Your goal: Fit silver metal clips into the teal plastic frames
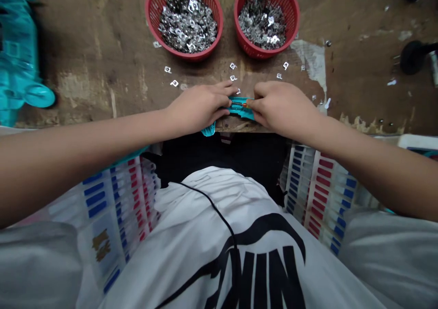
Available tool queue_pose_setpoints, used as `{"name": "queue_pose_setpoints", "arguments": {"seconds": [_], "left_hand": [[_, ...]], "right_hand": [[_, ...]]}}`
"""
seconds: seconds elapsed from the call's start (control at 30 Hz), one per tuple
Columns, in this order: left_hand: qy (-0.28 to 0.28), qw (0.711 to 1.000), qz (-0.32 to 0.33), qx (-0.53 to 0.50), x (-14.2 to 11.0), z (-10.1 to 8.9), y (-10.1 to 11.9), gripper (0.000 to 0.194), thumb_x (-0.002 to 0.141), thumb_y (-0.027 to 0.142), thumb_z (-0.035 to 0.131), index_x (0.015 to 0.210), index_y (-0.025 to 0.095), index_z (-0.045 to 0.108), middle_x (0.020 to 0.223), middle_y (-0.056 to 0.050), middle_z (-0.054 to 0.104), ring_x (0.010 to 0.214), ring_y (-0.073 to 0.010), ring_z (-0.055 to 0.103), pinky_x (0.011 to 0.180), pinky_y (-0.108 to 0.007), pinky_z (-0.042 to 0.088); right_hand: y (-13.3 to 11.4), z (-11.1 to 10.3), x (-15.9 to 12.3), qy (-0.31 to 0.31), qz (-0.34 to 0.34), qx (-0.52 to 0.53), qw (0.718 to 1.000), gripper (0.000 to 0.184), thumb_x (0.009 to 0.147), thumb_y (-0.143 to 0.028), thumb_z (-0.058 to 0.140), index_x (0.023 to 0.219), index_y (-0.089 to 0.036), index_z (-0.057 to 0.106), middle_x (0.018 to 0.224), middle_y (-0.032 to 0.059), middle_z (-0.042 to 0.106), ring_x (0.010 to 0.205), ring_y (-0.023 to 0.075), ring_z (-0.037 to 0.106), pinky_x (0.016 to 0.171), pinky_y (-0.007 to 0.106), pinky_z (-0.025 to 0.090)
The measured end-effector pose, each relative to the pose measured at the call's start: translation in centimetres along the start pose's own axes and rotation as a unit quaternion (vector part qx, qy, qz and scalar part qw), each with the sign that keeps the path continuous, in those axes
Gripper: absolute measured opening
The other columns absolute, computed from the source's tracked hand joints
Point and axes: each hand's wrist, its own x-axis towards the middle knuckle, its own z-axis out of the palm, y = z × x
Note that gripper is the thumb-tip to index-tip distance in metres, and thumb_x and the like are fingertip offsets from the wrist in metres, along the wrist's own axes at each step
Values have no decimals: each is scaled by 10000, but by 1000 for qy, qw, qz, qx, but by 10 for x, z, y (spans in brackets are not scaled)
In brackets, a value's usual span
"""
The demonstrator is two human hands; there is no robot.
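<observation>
A narrow teal plastic part point(241, 112) lies at the table's front edge, spanning the gap between my hands. My left hand point(200, 107) is closed round its left end, with some fingers stretched over the top. A teal tip point(208, 130) shows below that hand. My right hand point(285, 104) is closed at the right end, thumb and fingertips pressed onto the part. Along the part runs a thin dark rod point(237, 103), with a small orange piece point(245, 105) by my right fingertips. My fingers hide both ends of the part.
Two red baskets point(149, 14) point(296, 19) of small metal clips stand beyond my hands. Several loose clips point(174, 83) lie on the wooden table point(112, 71). Teal plastic pieces point(23, 58) are at the left, a black object point(412, 57) at the right. Stacked plastic containers point(318, 185) flank my lap.
</observation>
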Motion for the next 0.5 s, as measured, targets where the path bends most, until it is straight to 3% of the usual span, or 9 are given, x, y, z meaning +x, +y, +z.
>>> {"name": "queue_pose_setpoints", "arguments": {"seconds": [0.13, 0.27, 0.4, 0.5], "left_hand": [[3, 1000, -9, 15, 2, -1, -2, 248, 1221, 280, 737, 1328, 199, 946, 1717, -132, 879, 1721, -431, 777, 1450, -661, 632], [21, 999, -15, 27, 0, -3, -2, 317, 1239, 342, 752, 1461, 201, 929, 1482, -133, 959, 1445, -386, 923, 1294, -573, 719], [19, 999, 2, 32, -1, -5, -3, 446, 1254, 364, 736, 1659, 246, 881, 1569, -135, 939, 1466, -384, 912, 1285, -536, 713], [5, 999, 31, 34, 0, -6, -5, 451, 1276, 374, 689, 1667, 294, 898, 1648, -111, 913, 1508, -377, 895, 1313, -528, 697]], "right_hand": [[7, -1, 11, -6, 7, -4, 1000, 314, 1216, -410, 748, 1272, -189, 964, 1119, 192, 868, 1103, 412, 785, 939, 477, 573], [29, -24, 11, 25, 23, 22, 999, 341, 1216, -508, 762, 1223, -232, 961, 1007, 152, 858, 1049, 414, 820, 936, 509, 627], [28, -35, 4, 144, 93, 184, 968, 295, 1190, -530, 855, 1336, -279, 906, 1177, 159, 916, 1094, 419, 878, 972, 575, 718], [11, -26, 0, 166, 104, 279, 940, 352, 1192, -583, 867, 1415, -311, 858, 1296, 142, 929, 1148, 401, 903, 1001, 575, 762]]}}
